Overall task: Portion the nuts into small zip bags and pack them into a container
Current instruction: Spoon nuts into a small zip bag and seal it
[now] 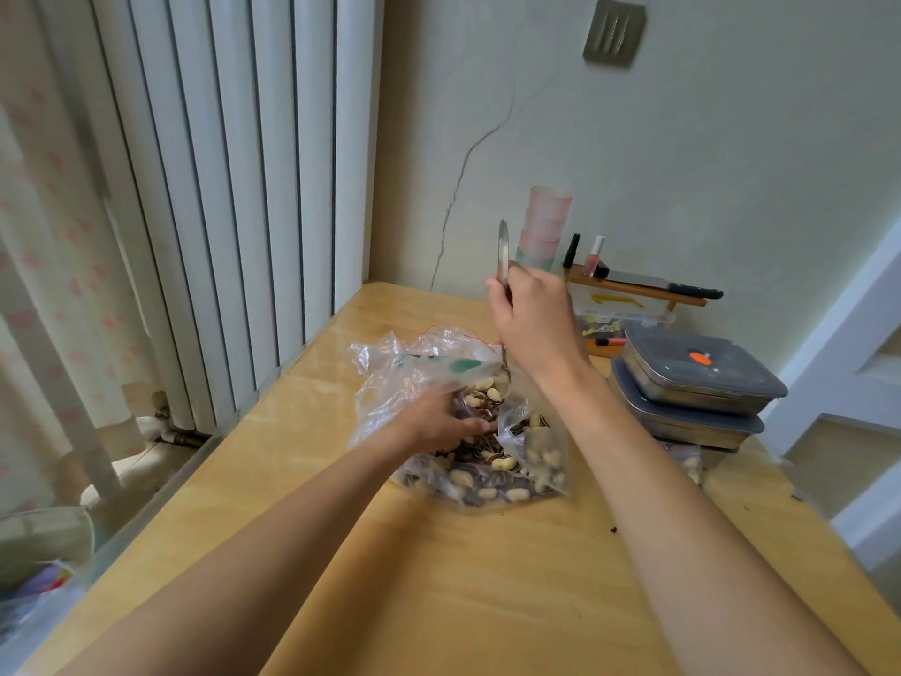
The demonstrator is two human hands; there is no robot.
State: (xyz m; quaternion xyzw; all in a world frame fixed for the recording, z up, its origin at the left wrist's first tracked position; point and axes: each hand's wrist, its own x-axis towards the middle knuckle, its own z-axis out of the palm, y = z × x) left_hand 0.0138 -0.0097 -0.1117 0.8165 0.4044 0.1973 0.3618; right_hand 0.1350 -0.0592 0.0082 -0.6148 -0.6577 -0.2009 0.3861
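A large clear plastic bag [468, 485] of peanuts and dark seeds lies open in the middle of the wooden table [439, 578]. My left hand [439, 424] reaches into its mouth and grips the plastic of a small zip bag [538, 456] with a green strip, partly filled with nuts. Above it, my right hand [534, 324] holds a metal spoon [503, 251] upright, handle end up, its bowl pointing down into the bag opening. Two lidded metal containers [697, 383] are stacked at the right.
A filled small bag of nuts [688, 463] lies beside the containers. Stacked pink cups [543, 222], nail polish bottles [594, 253] and a knife on a small wooden rack [648, 287] stand by the back wall. A radiator [219, 187] flanks the table's left edge.
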